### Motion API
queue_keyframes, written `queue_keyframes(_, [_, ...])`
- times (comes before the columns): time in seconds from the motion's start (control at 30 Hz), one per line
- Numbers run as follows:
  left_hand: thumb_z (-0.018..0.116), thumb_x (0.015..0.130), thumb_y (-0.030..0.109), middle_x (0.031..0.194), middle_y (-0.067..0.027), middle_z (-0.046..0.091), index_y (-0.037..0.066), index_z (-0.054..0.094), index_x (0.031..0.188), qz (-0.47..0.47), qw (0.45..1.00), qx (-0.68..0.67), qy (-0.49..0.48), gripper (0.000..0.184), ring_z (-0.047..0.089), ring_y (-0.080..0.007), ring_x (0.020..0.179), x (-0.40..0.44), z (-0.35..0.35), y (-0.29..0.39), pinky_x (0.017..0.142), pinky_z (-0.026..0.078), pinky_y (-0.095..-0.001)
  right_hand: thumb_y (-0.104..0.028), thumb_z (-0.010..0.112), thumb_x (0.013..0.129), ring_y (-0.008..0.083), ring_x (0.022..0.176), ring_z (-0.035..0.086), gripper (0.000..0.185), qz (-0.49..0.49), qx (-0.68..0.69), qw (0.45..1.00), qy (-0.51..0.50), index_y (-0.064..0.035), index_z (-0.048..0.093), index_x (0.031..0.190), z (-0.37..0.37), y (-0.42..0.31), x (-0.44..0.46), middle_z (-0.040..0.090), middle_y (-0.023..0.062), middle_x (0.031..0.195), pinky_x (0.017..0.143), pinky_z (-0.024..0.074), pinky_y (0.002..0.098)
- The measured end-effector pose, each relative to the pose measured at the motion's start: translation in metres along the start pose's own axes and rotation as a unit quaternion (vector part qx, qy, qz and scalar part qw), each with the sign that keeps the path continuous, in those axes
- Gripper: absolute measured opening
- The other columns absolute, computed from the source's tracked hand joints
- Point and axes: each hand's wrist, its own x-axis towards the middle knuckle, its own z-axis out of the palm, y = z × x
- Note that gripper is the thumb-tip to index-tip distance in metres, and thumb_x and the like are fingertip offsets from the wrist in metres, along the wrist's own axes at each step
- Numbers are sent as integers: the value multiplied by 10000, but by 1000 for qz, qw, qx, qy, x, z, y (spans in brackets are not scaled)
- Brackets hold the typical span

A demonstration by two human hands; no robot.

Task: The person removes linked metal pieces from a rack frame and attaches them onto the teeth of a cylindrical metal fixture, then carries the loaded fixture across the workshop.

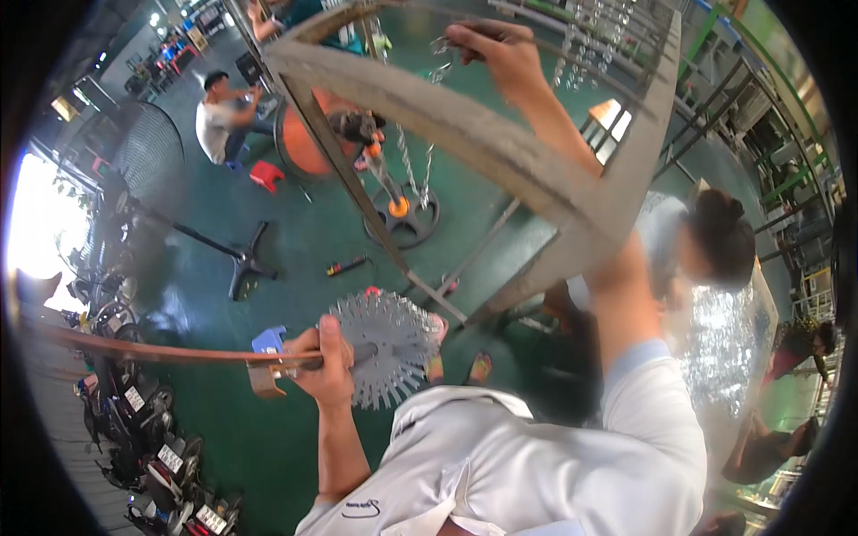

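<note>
Near the lower middle, my left hand [329, 368] is wrapped round the handle of a long tool with a brown bar [179, 348] running off to the left. Just right of this hand is a round grey disc [380, 348] with a fringed, toothed edge. My right hand [500, 55] is raised at the top, its fingers pinched on a metal chain [440, 61]. Around the right arm stands a grey metal frame [429, 116], with the forearm passing behind its beam. More chain [427, 170] hangs below, close to a dark round base [420, 219].
A black fan [143, 147] stands at the left on a cross-shaped foot [246, 259]. A seated person [219, 121] is near a red stool [265, 176]. Another person [715, 237] is close on the right beside a shiny surface [719, 348]. Motorbikes [147, 420] line the lower left.
</note>
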Motion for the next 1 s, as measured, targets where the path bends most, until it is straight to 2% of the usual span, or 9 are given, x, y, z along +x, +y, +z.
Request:
queue_keyframes(0.1, [542, 1001, 131, 423, 21, 338, 112, 350, 554, -7, 1000, -6, -27, 487, 289, -59, 337, -1, 0, 1, 334, 269, -240, -140, 749, 846, 98, 710, 611, 219, -54, -76, 995, 42, 37, 732, 974, -19, -2, -52, 697, 41, 857, 636, 487, 240])
queue_keyframes(0.27, [523, 1016, 169, 441, 5, 345, 95, 363, 588, 9, 998, 2, -63, 463, 310, -73, 358, -4, -1, 2, 344, 277, -246, -80, 738, 829, 107, 731, 608, 172, -8, 6, 972, 233, 43, 719, 947, -33, -27, -167, 686, 30, 875, 665, 488, 250])
queue_keyframes(0.33, [517, 1021, 189, 447, -1, 347, 89, 364, 591, 23, 995, -6, -94, 467, 318, -78, 363, 0, 0, 1, 347, 283, -247, -58, 738, 821, 103, 730, 605, 159, -15, -90, 963, 255, 46, 714, 938, -50, -19, -198, 681, 32, 866, 664, 482, 244])
queue_keyframes(0.4, [528, 1014, 187, 449, -3, 366, 81, 369, 573, 22, 995, -13, -94, 480, 340, -81, 366, 0, 2, 3, 355, 288, -244, -36, 742, 811, 91, 720, 599, 152, -50, -309, 927, 204, 50, 708, 932, -72, 4, -228, 676, 40, 840, 649, 471, 229])
queue_keyframes(0.5, [572, 989, 153, 440, 1, 402, 73, 394, 527, 5, 996, -40, -83, 501, 376, -78, 361, 1, 7, 11, 364, 289, -240, 2, 740, 808, 74, 683, 582, 132, -34, -367, 904, 218, 54, 711, 925, -37, -48, -271, 668, 43, 823, 607, 442, 204])
queue_keyframes(0.6, [584, 986, 166, 442, 3, 405, 78, 392, 528, -3, 996, -46, -82, 504, 374, -75, 364, 0, 9, 13, 368, 297, -240, 37, 720, 821, 63, 640, 562, 100, -23, -261, 935, 240, 60, 711, 918, -38, -41, -310, 651, 42, 790, 576, 414, 187])
queue_keyframes(0.63, [573, 993, 180, 446, 1, 384, 83, 380, 543, 3, 996, -38, -85, 499, 357, -77, 366, 0, 10, 13, 365, 294, -242, 55, 709, 828, 58, 625, 556, 103, -15, -326, 921, 212, 64, 708, 930, -37, -48, -321, 640, 41, 789, 557, 402, 177])
queue_keyframes(0.77, [566, 1002, 208, 449, -5, 350, 91, 361, 566, 17, 996, -14, -83, 495, 327, -83, 368, -4, 16, 14, 362, 288, -249, 72, 702, 827, 47, 607, 545, 120, 31, -332, 917, 220, 74, 700, 946, -31, -57, -369, 646, 55, 831, 521, 376, 159])
queue_keyframes(1.0, [580, 994, 213, 447, -11, 362, 73, 385, 560, 18, 996, -12, -91, 496, 337, -89, 366, -9, 21, 17, 363, 296, -255, 102, 704, 810, 78, 585, 554, 108, 76, -323, 914, 232, 95, 682, 916, -2, -75, -433, 656, 110, 841, 519, 415, 189])
